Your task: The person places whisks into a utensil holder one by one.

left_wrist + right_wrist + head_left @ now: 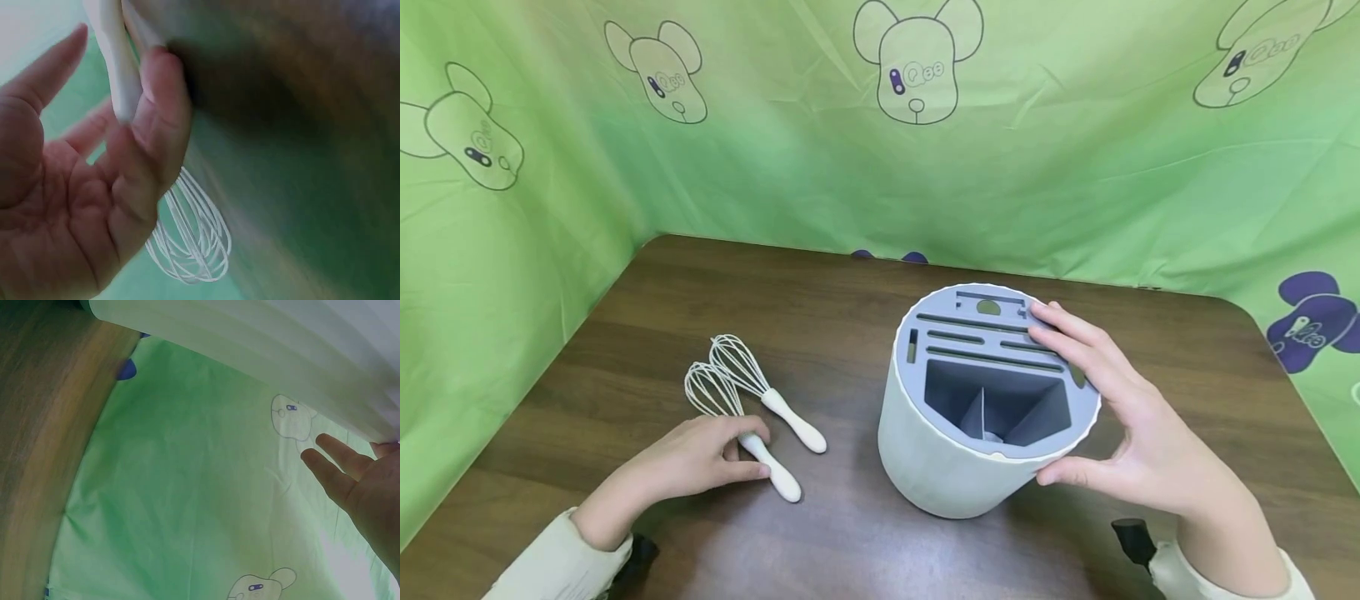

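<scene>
Two small white whisks lie side by side on the wooden table, left of centre in the head view. My left hand (700,454) holds the nearer whisk (781,481) by its handle, the fingers curled round it. The other whisk (796,423) lies just behind it. In the left wrist view a white handle (122,69) passes between thumb and fingers, and wire loops (190,237) show below the hand. My right hand (1138,429) rests against the right side of a round utensil holder (925,462), straight fingers on its grey slotted top and thumb at the near rim.
The brown table (820,292) has rounded far corners. A green curtain (790,167) with bear-head drawings hangs around it at the back and sides. The holder's top has several narrow slots and a large divided opening (996,404).
</scene>
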Tool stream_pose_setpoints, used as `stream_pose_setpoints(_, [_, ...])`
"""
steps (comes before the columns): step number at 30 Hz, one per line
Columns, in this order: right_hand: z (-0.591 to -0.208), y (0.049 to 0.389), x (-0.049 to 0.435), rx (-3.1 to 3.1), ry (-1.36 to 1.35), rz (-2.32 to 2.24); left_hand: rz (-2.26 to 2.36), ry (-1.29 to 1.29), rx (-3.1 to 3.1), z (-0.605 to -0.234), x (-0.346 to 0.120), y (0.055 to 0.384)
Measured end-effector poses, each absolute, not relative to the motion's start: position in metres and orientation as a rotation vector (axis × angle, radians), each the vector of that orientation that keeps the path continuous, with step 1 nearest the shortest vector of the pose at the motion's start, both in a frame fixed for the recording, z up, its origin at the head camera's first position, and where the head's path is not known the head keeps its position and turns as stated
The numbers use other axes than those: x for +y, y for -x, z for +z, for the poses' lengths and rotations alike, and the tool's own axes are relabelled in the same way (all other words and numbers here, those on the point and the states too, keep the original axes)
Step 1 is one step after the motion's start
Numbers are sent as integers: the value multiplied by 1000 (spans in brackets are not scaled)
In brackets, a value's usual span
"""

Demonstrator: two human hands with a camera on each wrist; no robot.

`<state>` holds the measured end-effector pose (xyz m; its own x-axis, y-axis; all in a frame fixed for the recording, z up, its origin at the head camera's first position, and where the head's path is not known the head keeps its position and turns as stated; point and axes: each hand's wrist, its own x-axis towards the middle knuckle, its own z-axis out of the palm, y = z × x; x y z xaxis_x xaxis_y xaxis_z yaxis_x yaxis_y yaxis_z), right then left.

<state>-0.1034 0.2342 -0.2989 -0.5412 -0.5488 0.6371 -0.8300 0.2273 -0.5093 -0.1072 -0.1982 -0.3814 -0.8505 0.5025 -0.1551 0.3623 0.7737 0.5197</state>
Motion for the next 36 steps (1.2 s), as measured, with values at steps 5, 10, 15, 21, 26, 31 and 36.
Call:
stream_pose_setpoints(5, [-299,103,235,-2189,-1276,1219,765,-677,2648,-381,-200,103])
stream_pose_setpoints(10, [-299,103,236,-2185,-1274,1205,757,-538,2767,-380,-202,96])
stream_pose_setpoints(15, [-298,105,236,-2178,-1282,1201,837,-437,2830,-380,-209,96])
stream_pose_setpoints(21, [-298,105,237,-2172,-1289,1209,932,-437,2845,-378,-213,101])
stream_pose_setpoints(26, [-300,105,236,-2172,-1289,1214,934,-404,2820,-377,-216,101])
stream_pose_setpoints(31, [-301,105,235,-2173,-1288,1203,952,-302,2799,-375,-225,101])
stream_pose_setpoints(36, [-301,105,235,-2156,-1288,1203,900,-201,2768,-373,-235,105])
